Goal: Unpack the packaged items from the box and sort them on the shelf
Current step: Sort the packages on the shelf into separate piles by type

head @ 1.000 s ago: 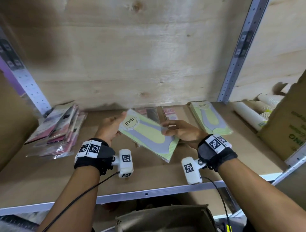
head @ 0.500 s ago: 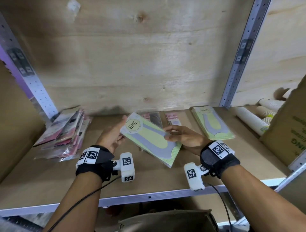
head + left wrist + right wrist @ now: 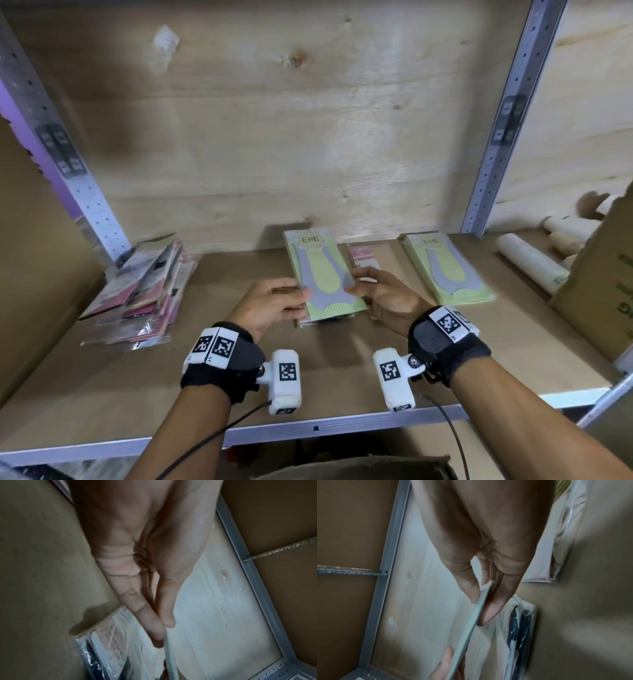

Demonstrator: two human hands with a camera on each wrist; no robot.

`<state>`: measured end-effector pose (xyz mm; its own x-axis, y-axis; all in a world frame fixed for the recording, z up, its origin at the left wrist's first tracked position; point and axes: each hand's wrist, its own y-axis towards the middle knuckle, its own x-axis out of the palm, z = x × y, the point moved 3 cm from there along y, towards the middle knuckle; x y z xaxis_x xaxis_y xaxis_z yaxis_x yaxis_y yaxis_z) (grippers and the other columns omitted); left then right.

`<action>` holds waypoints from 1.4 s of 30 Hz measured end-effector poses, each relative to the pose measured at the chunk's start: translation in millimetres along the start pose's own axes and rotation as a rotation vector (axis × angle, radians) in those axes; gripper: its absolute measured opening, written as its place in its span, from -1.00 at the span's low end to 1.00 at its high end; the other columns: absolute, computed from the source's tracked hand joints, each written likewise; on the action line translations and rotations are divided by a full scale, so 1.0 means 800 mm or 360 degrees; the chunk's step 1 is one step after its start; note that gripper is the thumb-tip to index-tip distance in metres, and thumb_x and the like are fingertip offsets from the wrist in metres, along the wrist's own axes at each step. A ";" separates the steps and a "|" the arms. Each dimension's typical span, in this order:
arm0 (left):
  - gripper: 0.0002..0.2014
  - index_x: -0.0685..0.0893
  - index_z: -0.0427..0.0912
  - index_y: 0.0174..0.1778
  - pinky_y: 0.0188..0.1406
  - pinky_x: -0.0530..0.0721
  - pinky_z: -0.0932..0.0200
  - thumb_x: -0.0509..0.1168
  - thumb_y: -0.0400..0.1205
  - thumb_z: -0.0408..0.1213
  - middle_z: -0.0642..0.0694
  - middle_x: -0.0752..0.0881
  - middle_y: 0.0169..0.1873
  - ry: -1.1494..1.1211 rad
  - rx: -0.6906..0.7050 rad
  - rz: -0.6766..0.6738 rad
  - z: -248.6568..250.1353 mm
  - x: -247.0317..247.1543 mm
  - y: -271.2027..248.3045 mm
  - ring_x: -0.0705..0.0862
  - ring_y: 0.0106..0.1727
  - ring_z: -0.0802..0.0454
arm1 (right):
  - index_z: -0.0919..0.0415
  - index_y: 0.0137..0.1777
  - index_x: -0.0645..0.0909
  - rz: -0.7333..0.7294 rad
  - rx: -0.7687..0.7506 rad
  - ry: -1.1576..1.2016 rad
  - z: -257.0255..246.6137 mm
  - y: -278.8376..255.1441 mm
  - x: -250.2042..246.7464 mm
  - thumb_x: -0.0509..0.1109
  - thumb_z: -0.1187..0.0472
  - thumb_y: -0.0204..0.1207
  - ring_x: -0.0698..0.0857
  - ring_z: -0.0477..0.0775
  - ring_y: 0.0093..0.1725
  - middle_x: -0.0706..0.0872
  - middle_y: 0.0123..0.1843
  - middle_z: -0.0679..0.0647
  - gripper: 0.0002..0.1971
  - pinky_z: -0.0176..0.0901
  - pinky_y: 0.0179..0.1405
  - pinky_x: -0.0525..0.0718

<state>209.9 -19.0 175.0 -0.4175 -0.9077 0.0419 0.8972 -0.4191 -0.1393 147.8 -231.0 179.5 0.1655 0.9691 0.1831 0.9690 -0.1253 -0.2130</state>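
Observation:
A flat green and grey packet (image 3: 322,274) marked ENE is held level over the middle of the shelf board (image 3: 342,383), above a dark packet lying there. My left hand (image 3: 274,305) pinches its left edge between thumb and fingers. My right hand (image 3: 380,294) pinches its right edge. In the left wrist view the left hand (image 3: 164,626) has thumb and finger closed on the packet's thin edge (image 3: 169,655). In the right wrist view the right hand (image 3: 482,601) nips the pale edge (image 3: 471,626) the same way. The box (image 3: 359,469) shows only as a brown rim at the bottom.
A stack of the same green packets (image 3: 445,267) lies to the right, with a pink packet (image 3: 363,257) between. A heap of pink and dark packets (image 3: 144,294) lies at the left. Paper cup stacks (image 3: 531,260) and a cardboard carton (image 3: 603,287) crowd the right end.
Both hands have turned the green packet from a slant to straight, pushed it farther back on the shelf and lowered it over the dark packet.

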 end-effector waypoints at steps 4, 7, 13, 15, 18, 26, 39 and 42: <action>-0.62 0.67 -0.32 0.27 -0.28 0.78 0.26 0.54 0.54 -0.42 -0.12 0.84 -0.24 -0.0051 0.0006 0.0097 -0.003 0.012 0.006 0.81 -0.31 0.02 | 0.28 0.32 0.57 0.0016 -0.0027 -0.0162 -0.007 -0.004 -0.016 0.50 0.34 0.54 0.64 0.06 -0.20 0.68 0.06 0.15 -0.64 -0.10 -0.30 0.64; -0.68 0.74 -0.37 0.18 -0.31 0.78 0.25 0.56 0.52 -0.42 -0.14 0.85 -0.22 0.0042 0.0040 0.0161 0.003 0.034 0.017 0.83 -0.32 0.03 | 0.34 0.31 0.60 0.0145 -0.0130 -0.0371 -0.018 -0.006 -0.034 0.53 0.32 0.52 0.70 0.11 -0.13 0.73 0.05 0.23 -0.62 0.08 -0.07 0.74; -0.70 0.71 -0.47 0.14 -0.39 0.78 0.27 0.54 0.52 -0.49 -0.29 0.81 -0.18 0.0205 0.0091 0.0143 0.025 0.113 0.061 0.78 -0.42 0.06 | 0.25 0.27 0.62 0.0474 -0.0210 -0.0618 -0.043 0.002 -0.105 0.59 0.25 0.46 0.74 0.10 -0.09 0.76 0.05 0.19 -0.60 -0.16 -0.35 0.65; -0.72 0.73 -0.45 0.11 -0.37 0.80 0.24 0.55 0.51 -0.49 -0.20 0.80 -0.29 0.0308 0.0109 0.0112 0.032 0.142 0.077 0.80 -0.45 0.10 | 0.22 0.26 0.66 0.0575 -0.0203 -0.0716 -0.050 0.005 -0.133 0.58 0.27 0.44 0.74 0.10 -0.10 0.77 0.01 0.15 -0.62 -0.12 -0.31 0.70; -0.81 0.76 -0.38 -0.02 -0.12 0.86 0.03 0.57 0.50 -0.46 -0.20 0.81 -0.29 0.0431 0.0073 0.0046 0.038 0.184 0.101 0.82 -0.40 0.01 | 0.13 0.15 0.73 0.0647 -0.0142 -0.0918 -0.061 0.006 -0.173 0.54 0.31 0.39 0.77 0.14 -0.02 0.81 0.02 0.11 -0.68 0.12 0.10 0.78; -0.71 0.64 -0.61 0.19 -0.35 0.82 0.20 0.45 0.58 -0.58 -0.59 0.74 0.09 0.0449 -0.0116 -0.0122 0.032 0.283 0.128 0.87 -0.22 -0.17 | 0.22 0.23 0.72 0.1020 -0.0132 -0.1258 -0.077 -0.005 -0.251 0.59 0.29 0.38 0.71 0.12 0.10 0.78 0.12 0.15 -0.60 -0.18 0.05 0.61; -0.61 0.63 -0.53 0.18 0.20 0.78 -0.19 0.56 0.50 -0.49 -0.47 0.81 0.02 0.0572 -0.0223 -0.0050 0.009 0.331 0.144 0.85 0.03 -0.31 | 0.47 0.07 0.76 0.1028 -0.0003 -0.1450 -0.065 -0.009 -0.283 0.49 0.39 0.43 0.74 0.18 0.07 0.79 0.15 0.30 -0.76 0.01 0.12 0.75; -0.59 0.62 -0.54 0.19 0.20 0.78 -0.18 0.57 0.48 -0.51 -0.50 0.80 0.02 0.0553 -0.0242 -0.0014 0.009 0.328 0.139 0.85 0.02 -0.33 | 0.45 -0.03 0.79 0.1011 0.0022 -0.1481 -0.063 -0.008 -0.281 0.49 0.38 0.42 0.76 0.21 0.05 0.81 0.08 0.30 -0.82 0.05 0.10 0.77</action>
<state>201.2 -304.2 177.3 -0.4723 -0.8321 -0.2909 0.8727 -0.3950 -0.2869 113.6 -458.8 188.5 0.4211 0.5129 -0.7481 0.7548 -0.6555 -0.0244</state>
